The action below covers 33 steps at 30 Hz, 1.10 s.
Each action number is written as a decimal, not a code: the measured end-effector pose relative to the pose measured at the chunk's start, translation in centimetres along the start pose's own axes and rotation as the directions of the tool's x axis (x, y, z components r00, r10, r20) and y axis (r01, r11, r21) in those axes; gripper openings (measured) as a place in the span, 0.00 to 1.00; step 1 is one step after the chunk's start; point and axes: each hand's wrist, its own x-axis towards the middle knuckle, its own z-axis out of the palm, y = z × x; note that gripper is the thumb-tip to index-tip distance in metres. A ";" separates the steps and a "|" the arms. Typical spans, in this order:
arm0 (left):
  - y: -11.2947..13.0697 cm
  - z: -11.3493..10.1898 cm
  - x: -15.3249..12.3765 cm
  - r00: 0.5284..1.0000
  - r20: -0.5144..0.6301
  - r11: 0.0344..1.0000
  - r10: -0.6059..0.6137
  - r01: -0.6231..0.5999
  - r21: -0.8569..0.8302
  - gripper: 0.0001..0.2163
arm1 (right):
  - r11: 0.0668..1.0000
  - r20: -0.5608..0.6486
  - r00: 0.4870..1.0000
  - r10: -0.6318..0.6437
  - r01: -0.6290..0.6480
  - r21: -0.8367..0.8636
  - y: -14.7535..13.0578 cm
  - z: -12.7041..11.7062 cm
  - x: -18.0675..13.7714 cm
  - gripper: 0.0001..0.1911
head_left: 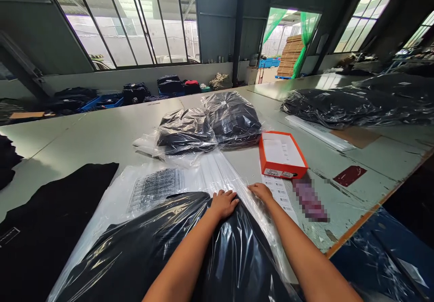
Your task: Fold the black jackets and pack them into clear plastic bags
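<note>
A black garment in a clear plastic bag [162, 238] fills the table right in front of me. My left hand [224, 204] lies palm down on the bag's far part, fingers slightly spread and nothing gripped. Just to its right, my right hand [261, 192] is closed at the bag's right edge, on the clear plastic; its fingertips are partly hidden. Beneath the bagged garment lies a stack of clear plastic bags [217, 171]. A printed text panel [154, 189] shows on the plastic at the left.
Bagged dark garments [230, 116] are piled beyond my hands. An orange box [283, 155] stands to the right, above a barcode label sheet [280, 193]. A dark red tag [350, 175] lies farther right. Another black garment [61, 202] lies left. More bagged garments [359, 103] cover the far right.
</note>
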 end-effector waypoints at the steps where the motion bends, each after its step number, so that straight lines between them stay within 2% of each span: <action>1: -0.3 -0.2 0.2 1.000 -0.009 1.000 0.019 -0.019 -0.019 0.22 | 1.000 0.010 1.000 -0.003 0.003 0.029 0.1 0.2 0.8 0.14; 4: -1.9 -1.2 0.7 0.998 -0.060 0.999 0.015 -0.017 -0.040 0.19 | 0.997 0.021 1.000 -0.012 0.011 0.077 0.3 0.8 2.5 0.09; 8: -5.4 -2.9 0.7 0.973 -0.121 0.979 -0.199 0.203 0.016 0.15 | 0.987 0.028 1.000 -0.009 0.004 0.158 0.6 1.4 3.3 0.06; 11: -7.9 -3.5 0.3 0.956 -0.101 0.962 -0.274 0.275 -0.005 0.13 | 0.975 0.031 1.000 0.000 -0.007 0.222 0.9 1.5 3.4 0.05; 14: -9.1 -3.3 0.1 0.949 -0.069 0.951 -0.309 0.307 -0.040 0.11 | 0.960 0.041 0.999 0.019 -0.030 0.280 1.0 1.4 3.5 0.05; 20: -9.0 -2.5 0.4 0.913 -0.084 0.917 -0.398 0.395 -0.058 0.09 | 0.920 0.087 0.994 0.063 -0.092 0.380 0.7 1.2 3.6 0.02; 24: -8.8 -2.2 1.0 0.902 -0.107 0.909 -0.418 0.415 -0.047 0.07 | 0.883 0.115 0.990 0.086 -0.129 0.452 0.3 1.4 3.6 0.06; 29: -8.4 -1.9 1.2 0.913 -0.137 0.922 -0.384 0.388 -0.002 0.13 | 0.845 0.150 0.983 0.107 -0.169 0.507 0.0 1.3 3.5 0.07; 33: -8.3 -2.3 1.3 0.902 -0.220 0.917 -0.372 0.394 0.063 0.22 | 0.834 0.167 0.979 0.120 -0.190 0.518 -0.3 0.8 3.1 0.07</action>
